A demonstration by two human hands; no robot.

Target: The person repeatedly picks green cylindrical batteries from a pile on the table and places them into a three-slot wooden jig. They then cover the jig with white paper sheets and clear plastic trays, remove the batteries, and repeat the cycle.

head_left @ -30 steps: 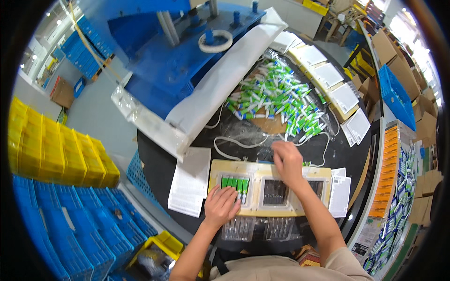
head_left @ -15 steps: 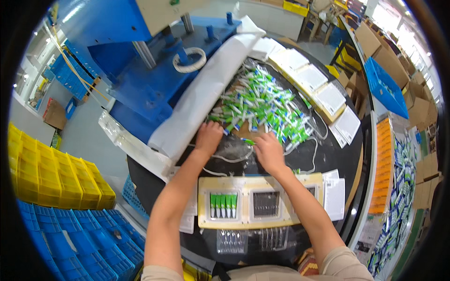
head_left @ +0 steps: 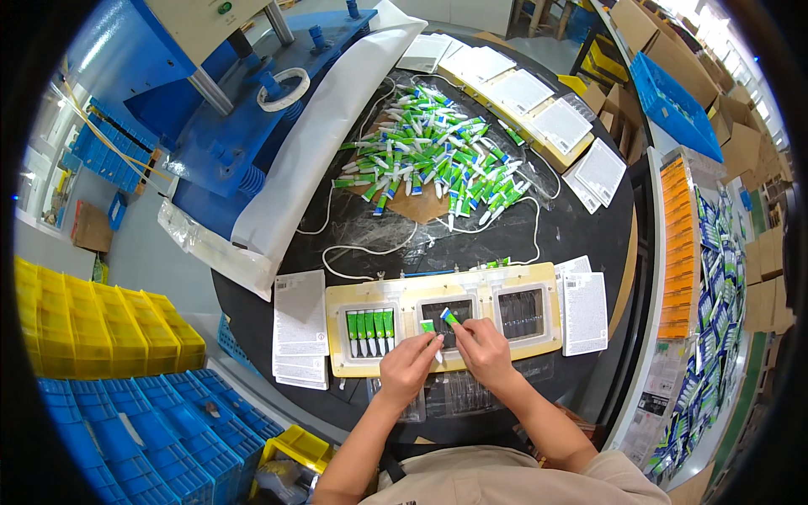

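My left hand [head_left: 406, 368] is closed on a small green-and-white tube [head_left: 428, 326], held over the near edge of the middle compartment of a cream frame [head_left: 552, 311]. Just right of it, my right hand [head_left: 486, 352] pinches another tube with a blue end [head_left: 449, 317]. The left compartment holds a row of several green tubes [head_left: 370, 324], white tips toward me. Clear plastic blister trays [head_left: 522, 311] line the other two compartments, which show the dark surface through them. Beyond the frame lies a large heap of loose tubes [head_left: 438, 143].
White printed cards [head_left: 299, 316] are stacked left of the frame, with more cards [head_left: 585, 311] at its right. A second cream frame [head_left: 547, 151] bearing white cards stands at the far right. A blue machine [head_left: 244, 126] rises at far left. White cords [head_left: 362, 248] cross the table.
Both hands have come back from the tube heap toward me. They are now over the cream frame, each holding a tube. My view has shifted slightly.
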